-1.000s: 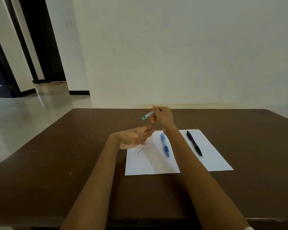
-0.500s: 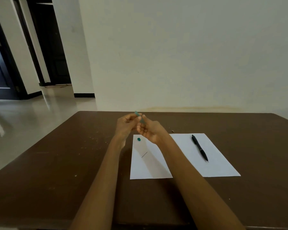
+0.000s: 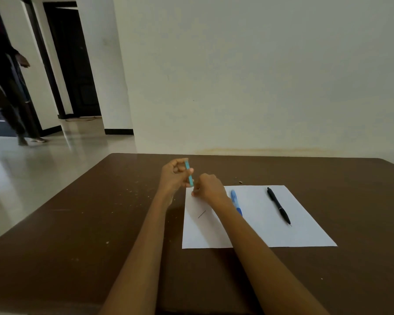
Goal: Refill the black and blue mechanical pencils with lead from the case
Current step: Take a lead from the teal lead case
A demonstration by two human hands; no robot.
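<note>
My left hand (image 3: 174, 176) holds the teal lead case (image 3: 189, 173) nearly upright above the table's far middle. My right hand (image 3: 210, 187) is just to its right, fingertips pinched together down at the far left corner of the white paper (image 3: 293, 223), where the case's small teal cap lay; the cap itself is hidden under them. A single thin lead (image 3: 201, 214) lies on the paper's left part. The blue pencil (image 3: 234, 198) lies on the paper, partly hidden by my right forearm. The black pencil (image 3: 279, 206) lies to its right, tip toward me.
The brown table (image 3: 77, 235) has small crumbs scattered on its left part and one bit (image 3: 240, 181) beyond the paper. A white wall stands right behind the table. A person (image 3: 5, 76) walks on the tiled floor at the far left, by dark doorways.
The lead case went from my right hand to my left. My right hand dropped to the paper's corner, onto the cap that lay there half a second ago. A person entered at left.
</note>
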